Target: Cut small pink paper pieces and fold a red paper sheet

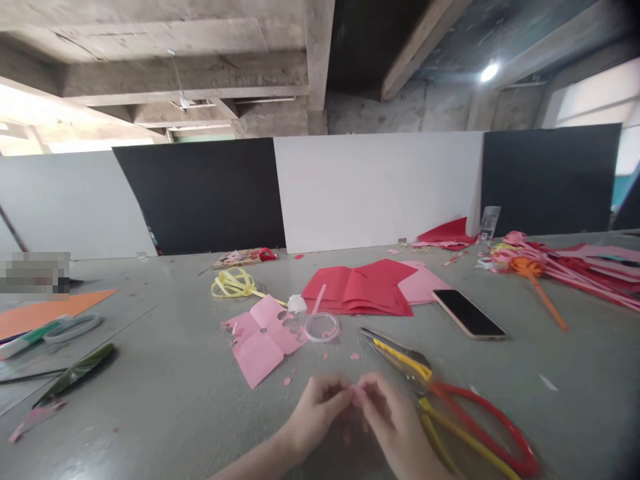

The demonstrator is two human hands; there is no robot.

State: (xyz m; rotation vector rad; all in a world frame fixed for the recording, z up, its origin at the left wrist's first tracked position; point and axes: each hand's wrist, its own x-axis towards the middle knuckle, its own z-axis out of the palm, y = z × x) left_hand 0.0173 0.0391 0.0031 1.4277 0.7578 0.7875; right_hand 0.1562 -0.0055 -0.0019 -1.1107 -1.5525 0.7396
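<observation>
My left hand (320,408) and my right hand (387,415) meet low in the middle of the head view. A small piece of pink paper (357,396) is pinched between the fingertips of both hands. Large scissors (465,407) with red and yellow handles lie just right of my right hand. Beyond my left hand is a pink sheet (265,340) with holes and notched edges. Beside that sheet stands a round clear container (322,328) with pink bits in it. Small pink scraps (287,381) are scattered on the grey table (165,400).
Red paper (360,287) lies further back, with a phone (470,313) to its right. Paper flowers with pink and orange stems (545,293) are at the far right. Yellow strips (235,283) lie back left. A green leaf (80,375) and orange paper (55,312) are at left.
</observation>
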